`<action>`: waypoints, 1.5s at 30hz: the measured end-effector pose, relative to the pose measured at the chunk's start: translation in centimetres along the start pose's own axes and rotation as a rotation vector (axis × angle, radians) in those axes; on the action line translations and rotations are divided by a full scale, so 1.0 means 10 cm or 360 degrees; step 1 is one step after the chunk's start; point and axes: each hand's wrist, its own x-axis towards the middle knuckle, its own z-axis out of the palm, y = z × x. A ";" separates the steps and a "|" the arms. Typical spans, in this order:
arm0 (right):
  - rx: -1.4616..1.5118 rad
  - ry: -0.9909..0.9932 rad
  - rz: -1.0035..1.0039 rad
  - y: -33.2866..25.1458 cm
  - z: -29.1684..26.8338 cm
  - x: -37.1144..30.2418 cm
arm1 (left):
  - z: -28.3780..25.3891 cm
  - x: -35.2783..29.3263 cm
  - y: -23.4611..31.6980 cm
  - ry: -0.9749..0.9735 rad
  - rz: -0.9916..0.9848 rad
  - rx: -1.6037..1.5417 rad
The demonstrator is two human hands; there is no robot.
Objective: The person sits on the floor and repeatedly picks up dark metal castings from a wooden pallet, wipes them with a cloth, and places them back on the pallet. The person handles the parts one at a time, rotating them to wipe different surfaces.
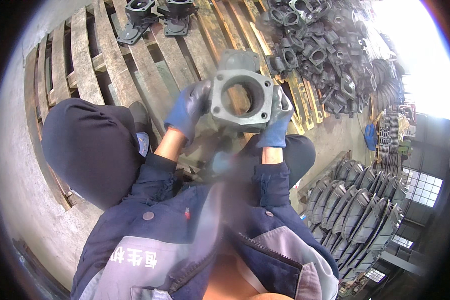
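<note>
A grey cast-metal flanged housing (239, 120) is held up in front of me, above the wooden pallet. Its squarish flange, with a bolt hole in each corner, faces up and surrounds a large round bore. A second, smaller flange juts out on its far side. My left hand (191, 107), in a blue glove with a dark coated palm, is closed on the left side of the housing. On the opposite side my right hand (279, 117), gloved the same way, grips it with the fingers bent around the edge. The fingertips of both hands are partly hidden.
Slats of the wooden pallet (85, 55) run beneath and ahead. Two dark castings (130, 32) stand on it at the far left. A large heap of similar castings (320, 52) lies at the far right. Stacked curved metal parts (355, 205) rise on the right.
</note>
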 end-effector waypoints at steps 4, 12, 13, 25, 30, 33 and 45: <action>-0.0376 0.0063 0.0005 -0.01 0.00 0.03 | -0.04 0.09 -0.26 0.0025 -0.0099 -0.0134; -0.0708 0.0120 0.0016 0.07 -0.01 0.06 | -0.07 0.08 -0.37 -0.0016 -0.0085 0.0128; -0.0787 0.0154 0.0053 0.05 0.00 0.05 | -0.05 0.06 -0.36 -0.0021 -0.0060 0.0110; -0.0441 0.0185 0.0172 0.11 -0.01 0.18 | 0.10 -0.07 0.04 0.0062 -0.0154 0.0164; -0.0220 0.0201 0.0233 0.29 -0.16 0.30 | 0.08 -0.07 0.11 -0.0091 -0.0015 0.0128; -0.0152 0.0122 0.0172 0.31 -0.22 0.32 | -0.05 -0.02 0.02 -0.0203 -0.0205 0.0119; -0.0416 -0.0205 0.0049 -0.03 -0.11 0.11 | -0.15 0.09 0.02 -0.0032 -0.0294 0.0172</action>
